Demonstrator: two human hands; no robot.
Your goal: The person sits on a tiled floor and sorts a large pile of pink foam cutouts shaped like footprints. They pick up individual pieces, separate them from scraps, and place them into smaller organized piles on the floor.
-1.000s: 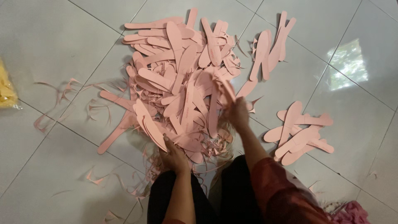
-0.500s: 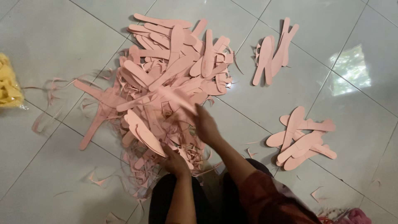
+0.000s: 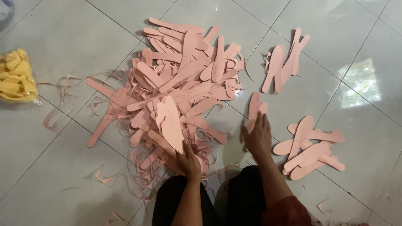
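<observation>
Left hand: the left hand (image 3: 189, 161) is closed around the lower ends of a fanned stack of pink insole-shaped foam cutouts (image 3: 169, 121), which rises tilted above the heap.
Right hand: the right hand (image 3: 256, 136) lies flat and open, fingers spread, pressing on a single pink insole-shaped cutout (image 3: 253, 106) on the floor; it grips nothing.
Main heap: a large loose pile of pink insole-shaped cutouts (image 3: 184, 75) lies directly ahead of the person, pieces crossing at all angles.
Sorted groups: a small pile of pink cutouts (image 3: 310, 148) lies just right of the right hand; another small group of pink cutouts (image 3: 284, 62) lies farther off, well apart from the heap.
Offcuts: thin pink trimming strips (image 3: 67, 104) trail from the heap's left edge.
Other items: a clear bag of yellow foam pieces (image 3: 16, 79) sits at the left edge.
Surface: pale grey glossy floor tiles (image 3: 63, 37).
</observation>
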